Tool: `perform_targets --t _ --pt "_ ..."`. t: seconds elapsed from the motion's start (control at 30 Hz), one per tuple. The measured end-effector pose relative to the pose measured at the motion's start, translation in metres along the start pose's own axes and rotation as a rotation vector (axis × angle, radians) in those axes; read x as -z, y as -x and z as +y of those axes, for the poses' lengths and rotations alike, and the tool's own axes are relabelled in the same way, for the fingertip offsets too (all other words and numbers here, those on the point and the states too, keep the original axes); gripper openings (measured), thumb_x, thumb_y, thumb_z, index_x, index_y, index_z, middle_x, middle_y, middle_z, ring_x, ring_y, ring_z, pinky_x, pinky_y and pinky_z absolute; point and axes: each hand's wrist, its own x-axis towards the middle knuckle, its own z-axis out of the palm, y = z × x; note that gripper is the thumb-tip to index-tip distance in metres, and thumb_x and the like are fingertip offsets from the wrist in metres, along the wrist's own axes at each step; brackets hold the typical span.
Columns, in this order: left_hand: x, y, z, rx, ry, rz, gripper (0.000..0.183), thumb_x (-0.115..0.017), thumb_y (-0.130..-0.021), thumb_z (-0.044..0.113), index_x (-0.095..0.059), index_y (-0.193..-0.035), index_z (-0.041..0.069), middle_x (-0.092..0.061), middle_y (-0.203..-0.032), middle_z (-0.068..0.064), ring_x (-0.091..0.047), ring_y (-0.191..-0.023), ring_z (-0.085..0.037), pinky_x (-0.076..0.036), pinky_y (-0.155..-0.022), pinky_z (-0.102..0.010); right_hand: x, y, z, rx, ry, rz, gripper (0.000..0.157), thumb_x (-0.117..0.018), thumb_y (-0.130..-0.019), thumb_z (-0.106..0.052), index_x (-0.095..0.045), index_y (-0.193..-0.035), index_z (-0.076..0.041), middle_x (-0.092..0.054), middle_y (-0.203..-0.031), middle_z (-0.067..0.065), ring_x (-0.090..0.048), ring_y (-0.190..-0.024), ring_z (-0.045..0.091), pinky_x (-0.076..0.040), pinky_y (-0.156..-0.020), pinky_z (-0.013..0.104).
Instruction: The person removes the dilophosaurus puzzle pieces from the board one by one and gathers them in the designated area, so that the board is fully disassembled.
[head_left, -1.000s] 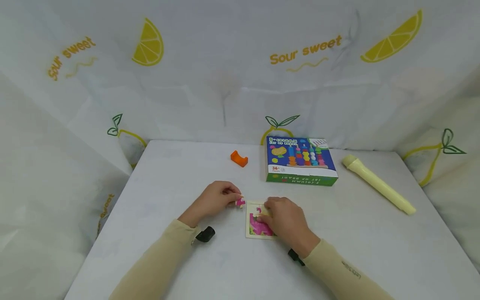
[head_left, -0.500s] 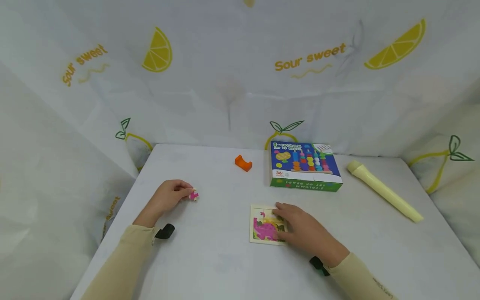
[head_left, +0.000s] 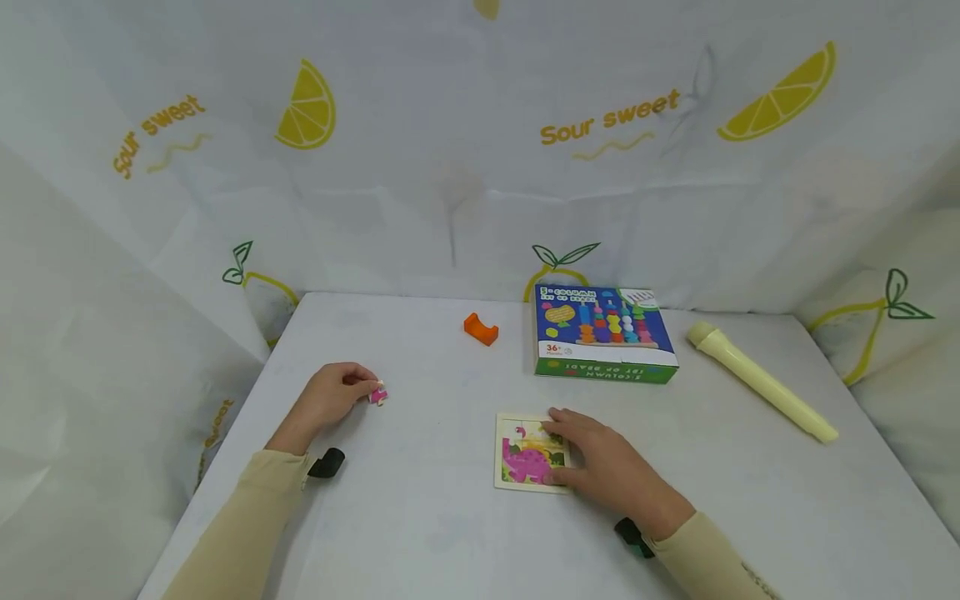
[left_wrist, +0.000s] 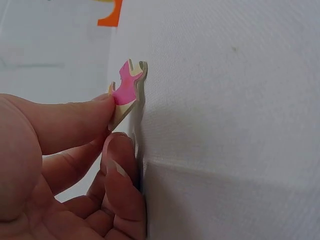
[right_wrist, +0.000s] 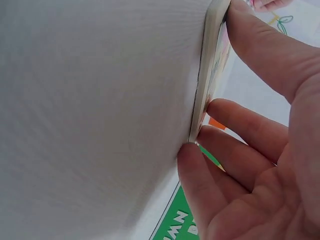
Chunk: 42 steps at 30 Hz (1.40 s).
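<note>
Fingers [right_wrist: 250, 130] spread, the right hand [head_left: 611, 467] touches the right edge of a pink dinosaur puzzle [head_left: 527, 454], near on the surface [head_left: 435, 517]. Farther, at left, the left hand [head_left: 328, 396] pinches a pink piece [head_left: 378, 394]. Beyond lie a blue box [head_left: 603, 329] and an orange block [head_left: 481, 332].

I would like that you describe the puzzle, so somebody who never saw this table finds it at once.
On the white table, find the blue-and-green box at the back. In front of it, slightly to the left, the right hand touches the right side of the puzzle. It alone is flat and squarish, with a cream frame around a pink dinosaur picture.
</note>
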Motion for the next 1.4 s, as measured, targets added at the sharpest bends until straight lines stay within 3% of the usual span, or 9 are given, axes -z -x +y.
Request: perform_targets --t 0.27,0.43,0.57,0.73,0.87,1.07,1.4 --pt "-0.007 -0.002 0.002 0.020 0.011 0.058 0.021 -0.069 -0.105 0.026 -0.075 -0.118 0.010 -0.073 -0.113 -0.009 -0.064 -0.103 -0.024 -0.050 -0.083 -0.032 0.001 0.001 -0.006 -0.032 0.004 0.017 0.072 -0.092 -0.086 -0.041 -0.066 -0.148 -0.014 -0.053 -0.166 0.004 -0.047 -0.156 0.034 -0.043 -0.123 0.056" --pt "-0.029 0.002 0.030 -0.064 0.036 0.081 0.018 -0.069 -0.106 0.023 -0.074 -0.119 0.012 -0.073 -0.112 -0.007 -0.068 -0.101 -0.023 -0.054 -0.080 -0.031 0.002 0.003 -0.008 -0.039 0.008 0.025 0.070 -0.091 -0.087 -0.038 -0.067 -0.148 -0.012 -0.054 -0.165 0.005 -0.049 -0.155 0.034 -0.044 -0.123 0.055" --pt "-0.063 0.010 0.071 -0.196 0.011 -0.005 0.013 -0.075 -0.103 0.022 -0.078 -0.114 0.015 -0.074 -0.108 0.000 -0.066 -0.098 -0.016 -0.057 -0.086 -0.034 0.004 0.004 -0.011 -0.060 -0.009 0.026 0.069 -0.091 -0.088 -0.038 -0.067 -0.147 -0.013 -0.054 -0.165 0.005 -0.049 -0.155 0.034 -0.044 -0.123 0.056" --pt "-0.108 0.019 0.122 -0.277 -0.042 -0.204 0.021 -0.077 -0.101 0.028 -0.078 -0.118 0.016 -0.070 -0.109 0.004 -0.062 -0.102 -0.016 -0.057 -0.094 -0.036 0.004 0.004 -0.012 -0.073 -0.004 0.017 0.070 -0.091 -0.087 -0.040 -0.067 -0.148 -0.014 -0.054 -0.165 0.004 -0.048 -0.155 0.034 -0.044 -0.123 0.057" --pt "-0.134 0.017 0.145 -0.359 -0.194 -0.285 0.027 -0.079 -0.099 0.033 -0.080 -0.120 0.016 -0.071 -0.112 0.003 -0.061 -0.103 -0.014 -0.056 -0.097 -0.034 0.003 0.004 -0.011 -0.073 -0.002 0.019 0.069 -0.092 -0.087 -0.039 -0.068 -0.147 -0.015 -0.055 -0.164 0.004 -0.049 -0.155 0.034 -0.044 -0.122 0.057" --pt "-0.151 0.020 0.156 -0.477 -0.439 -0.247 0.034 -0.084 -0.096 0.039 -0.082 -0.121 0.017 -0.071 -0.111 0.002 -0.059 -0.101 -0.013 -0.052 -0.096 -0.031 0.002 0.007 -0.010 -0.058 -0.004 0.030 0.070 -0.092 -0.087 -0.039 -0.068 -0.147 -0.014 -0.056 -0.163 0.004 -0.050 -0.154 0.033 -0.046 -0.121 0.055" --pt "-0.153 0.022 0.157 -0.494 -0.486 -0.206 0.032 -0.086 -0.093 0.039 -0.083 -0.117 0.018 -0.070 -0.106 0.003 -0.056 -0.096 -0.012 -0.050 -0.092 -0.030 0.003 0.006 -0.011 -0.046 0.017 0.018 0.071 -0.092 -0.087 -0.040 -0.067 -0.147 -0.013 -0.056 -0.163 0.006 -0.050 -0.154 0.034 -0.046 -0.121 0.055"
